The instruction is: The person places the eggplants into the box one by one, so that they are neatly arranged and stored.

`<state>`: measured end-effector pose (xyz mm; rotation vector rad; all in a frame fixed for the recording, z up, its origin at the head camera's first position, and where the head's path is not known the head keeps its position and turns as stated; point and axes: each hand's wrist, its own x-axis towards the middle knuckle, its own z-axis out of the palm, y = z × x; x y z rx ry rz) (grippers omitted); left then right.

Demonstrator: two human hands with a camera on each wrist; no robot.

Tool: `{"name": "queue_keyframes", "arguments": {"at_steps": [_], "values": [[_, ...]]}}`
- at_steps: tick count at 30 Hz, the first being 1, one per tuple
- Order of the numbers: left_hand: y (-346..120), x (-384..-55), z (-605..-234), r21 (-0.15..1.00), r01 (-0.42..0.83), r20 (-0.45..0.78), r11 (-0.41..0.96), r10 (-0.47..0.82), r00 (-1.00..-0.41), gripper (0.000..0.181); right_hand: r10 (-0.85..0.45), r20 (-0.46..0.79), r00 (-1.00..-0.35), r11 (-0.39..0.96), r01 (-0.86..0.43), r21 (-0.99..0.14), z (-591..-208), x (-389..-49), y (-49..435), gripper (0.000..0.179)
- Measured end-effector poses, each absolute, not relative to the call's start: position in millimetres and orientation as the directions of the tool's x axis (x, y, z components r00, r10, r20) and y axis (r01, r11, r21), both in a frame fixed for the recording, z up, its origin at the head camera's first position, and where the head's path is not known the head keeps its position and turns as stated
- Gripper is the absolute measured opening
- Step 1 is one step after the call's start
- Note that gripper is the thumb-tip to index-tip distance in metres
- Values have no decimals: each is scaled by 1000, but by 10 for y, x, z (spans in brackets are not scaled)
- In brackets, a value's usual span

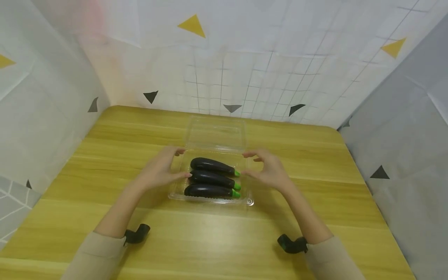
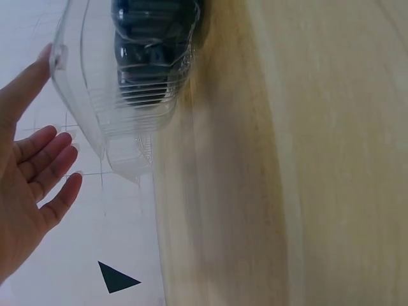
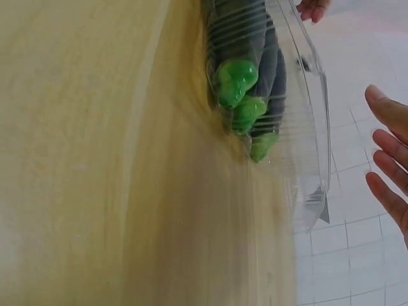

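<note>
Three dark eggplants (image 1: 211,178) with green stem ends lie side by side in a clear plastic clamshell container (image 1: 210,200). Its hinged lid (image 1: 215,134) stands open on the far side. My left hand (image 1: 159,169) is at the container's left side; in the left wrist view its thumb meets the rim, while the other fingers are loosely bent and hold nothing. At the opposite side is my right hand (image 1: 268,170), thumb and fingers spread. The right wrist view shows that hand apart from the container wall, with green stems (image 3: 236,83) visible through the plastic.
The container rests on a wooden table (image 1: 217,237). A patterned white sheet (image 1: 245,77) rises behind the table, with more sheeting at both sides. Dark wrist-worn devices (image 1: 138,234) jut inward from both forearms.
</note>
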<state>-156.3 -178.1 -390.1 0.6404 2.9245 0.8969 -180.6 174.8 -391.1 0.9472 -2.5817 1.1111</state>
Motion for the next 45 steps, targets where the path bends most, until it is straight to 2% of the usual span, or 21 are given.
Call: {"name": "queue_keyframes", "arguments": {"at_steps": [6,15,45], "values": [[-1786,-1613,-3908,557,366,110,745,371,-922,80,-494,406,-769,465,-628,-624,-3934,-1903,1777,51],[-1772,-1672,-3888,586,349,124,731,345,-930,74,-485,388,-783,509,-614,-603,-3955,-1996,1814,44],[-1740,-1813,-4024,532,394,172,749,360,-917,70,-464,398,-791,496,-605,-623,-4110,-2152,1838,42]]}}
